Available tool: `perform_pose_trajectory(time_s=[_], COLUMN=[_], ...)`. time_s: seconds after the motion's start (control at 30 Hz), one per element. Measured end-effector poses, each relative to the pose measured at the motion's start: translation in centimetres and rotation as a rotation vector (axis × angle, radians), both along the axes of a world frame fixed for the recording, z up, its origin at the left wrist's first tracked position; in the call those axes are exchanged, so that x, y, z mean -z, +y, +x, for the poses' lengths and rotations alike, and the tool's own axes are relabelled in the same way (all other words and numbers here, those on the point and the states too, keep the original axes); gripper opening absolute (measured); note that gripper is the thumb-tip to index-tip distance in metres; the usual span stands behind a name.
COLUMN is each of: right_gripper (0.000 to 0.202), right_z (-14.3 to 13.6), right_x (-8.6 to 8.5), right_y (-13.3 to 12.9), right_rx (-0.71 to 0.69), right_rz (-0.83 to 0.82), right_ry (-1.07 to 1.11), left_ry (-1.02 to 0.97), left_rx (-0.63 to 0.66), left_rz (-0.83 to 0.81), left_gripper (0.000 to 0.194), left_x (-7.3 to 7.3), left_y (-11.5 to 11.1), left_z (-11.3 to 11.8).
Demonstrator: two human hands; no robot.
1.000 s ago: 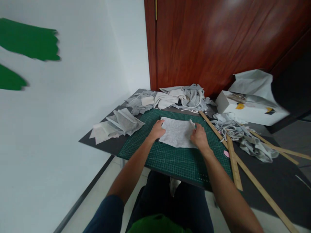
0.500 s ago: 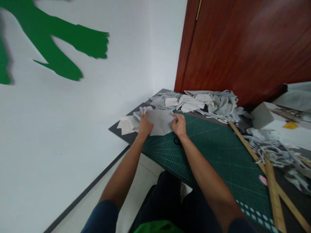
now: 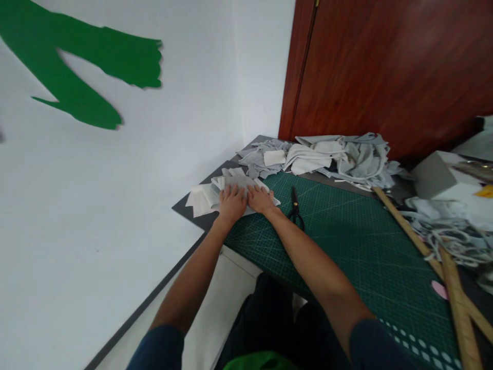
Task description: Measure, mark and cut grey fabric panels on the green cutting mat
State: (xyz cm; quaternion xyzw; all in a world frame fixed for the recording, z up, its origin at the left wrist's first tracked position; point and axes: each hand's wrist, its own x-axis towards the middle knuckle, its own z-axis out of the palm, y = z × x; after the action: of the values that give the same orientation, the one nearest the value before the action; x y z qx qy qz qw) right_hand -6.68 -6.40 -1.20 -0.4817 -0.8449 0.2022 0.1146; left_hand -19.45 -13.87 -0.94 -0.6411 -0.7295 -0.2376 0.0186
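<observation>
My left hand point(image 3: 232, 201) lies flat with its fingers stretched out on a grey piece of fabric point(image 3: 239, 180). Beside it, my right hand point(image 3: 262, 199) presses down on the same fabric, palm down and fingers extended. Under and around the hands are layered pale fabric pieces point(image 3: 203, 199), spread toward the table's left corner. Just right of my right hand, black scissors point(image 3: 295, 208) rest on the green cutting mat point(image 3: 346, 241), handles toward me. My palms hide part of the grey fabric.
Heaped grey and white fabric scraps point(image 3: 323, 156) line the back edge by the brown door point(image 3: 385, 77). Wooden rulers point(image 3: 456, 303) cross at the right, near a pile of pale strips point(image 3: 454, 236) and a white box point(image 3: 439, 174). A white wall point(image 3: 154, 205) borders the left.
Both hands held the grey fabric piece by its sides. It now lies on the layered pieces, and both hands are flat on it, the right one moved left. The scissors are uncovered.
</observation>
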Motion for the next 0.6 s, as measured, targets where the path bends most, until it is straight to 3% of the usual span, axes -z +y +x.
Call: perform_pose_trajectory(time_s=[0.13,0.3,0.47,0.6], right_gripper=[0.054,0.048,0.041,0.045], right_z=[1.0,4.1,8.5,12.8], right_x=[0.3,0.0,-0.7,-1.4], right_y=[0.1,-1.0,-3.2,-5.0], right_rx=[0.013,0.131,0.24,0.344], right_rz=[0.035,0.124,0.138,0.153], right_ry=[0.041,0.06,0.048,0.047], left_ry=[0.006,0.059,-0.026,-0.071], left_rx=[-0.044,-0.071,0.032,0.168], left_rz=[-0.059,-0.021,0.03,0.041], left_gripper=[0.049,0.05,0.053,0.052], left_x=[0.8,-0.2,-1.1,-0.9], left_y=[0.7,1.1,1.6,2.1], left_z=[0.5,2.1,6.7,11.4])
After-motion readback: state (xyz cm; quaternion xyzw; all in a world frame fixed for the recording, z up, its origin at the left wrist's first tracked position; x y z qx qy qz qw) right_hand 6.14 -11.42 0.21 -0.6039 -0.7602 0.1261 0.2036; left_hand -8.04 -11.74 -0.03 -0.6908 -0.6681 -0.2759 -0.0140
